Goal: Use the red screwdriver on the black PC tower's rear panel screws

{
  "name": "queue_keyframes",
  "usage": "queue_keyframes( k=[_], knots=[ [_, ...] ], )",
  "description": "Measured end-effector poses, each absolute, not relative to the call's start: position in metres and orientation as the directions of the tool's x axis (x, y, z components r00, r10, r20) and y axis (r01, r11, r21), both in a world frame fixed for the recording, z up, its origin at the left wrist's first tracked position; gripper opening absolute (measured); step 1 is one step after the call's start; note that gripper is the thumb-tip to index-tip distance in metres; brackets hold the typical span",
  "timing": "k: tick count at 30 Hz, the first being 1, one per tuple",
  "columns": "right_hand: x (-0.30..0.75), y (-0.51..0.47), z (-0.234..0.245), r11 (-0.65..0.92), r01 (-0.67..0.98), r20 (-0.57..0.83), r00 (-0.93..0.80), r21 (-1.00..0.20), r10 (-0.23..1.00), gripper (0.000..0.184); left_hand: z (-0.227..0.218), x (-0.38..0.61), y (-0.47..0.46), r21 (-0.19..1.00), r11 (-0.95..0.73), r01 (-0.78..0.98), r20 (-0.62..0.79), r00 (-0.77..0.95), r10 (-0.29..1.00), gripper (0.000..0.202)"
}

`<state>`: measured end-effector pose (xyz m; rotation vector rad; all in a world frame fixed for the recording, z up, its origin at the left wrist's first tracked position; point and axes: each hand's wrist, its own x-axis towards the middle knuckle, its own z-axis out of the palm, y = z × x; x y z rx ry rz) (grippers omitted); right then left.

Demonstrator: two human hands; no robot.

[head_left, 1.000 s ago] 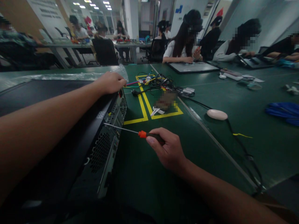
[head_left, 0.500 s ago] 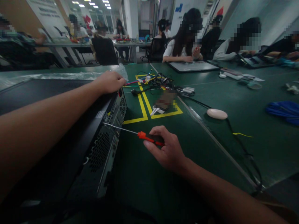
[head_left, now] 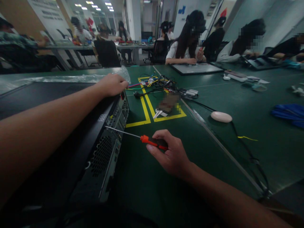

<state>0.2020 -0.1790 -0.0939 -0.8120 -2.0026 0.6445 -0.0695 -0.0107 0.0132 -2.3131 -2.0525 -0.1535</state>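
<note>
In the head view, the screwdriver is gripped by the right hand at the back of the computer. The left hand is laid on top; its grip cannot be told. Pushed crooked, the screwdriver could slip.

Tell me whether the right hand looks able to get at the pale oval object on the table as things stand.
Probably yes: nothing appears to stand between the right hand and the pale oval object. However, that hand grips a screwdriver, which would likely need putting down first.
</note>
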Motion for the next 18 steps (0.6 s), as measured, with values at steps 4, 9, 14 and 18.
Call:
queue_keyframes(
  k=[4,9,14,18],
  knots=[
    [0.2015,-0.1797,-0.0928,0.648,0.318,0.517,-0.407,-0.693,0.753,0.014,0.0137,-0.0698,-0.0106,0.027,-0.129,0.991,0.102,0.126,0.987,0.050],
    [0.2007,-0.1800,-0.0914,0.665,0.309,0.542,-0.400,-0.680,0.739,0.015,0.0134,-0.0705,-0.0099,0.010,-0.149,0.989,0.101,0.147,0.984,0.052],
    [0.2008,-0.1797,-0.0912,0.654,0.322,0.527,-0.402,-0.684,0.749,0.014,0.0128,-0.0718,-0.0084,0.017,-0.154,0.988,0.091,0.152,0.984,0.054],
    [0.2019,-0.1792,-0.0908,0.670,0.322,0.542,-0.405,-0.669,0.736,0.013,0.0123,-0.0720,-0.0076,0.018,-0.130,0.991,0.112,0.128,0.986,0.055]
  ],
)
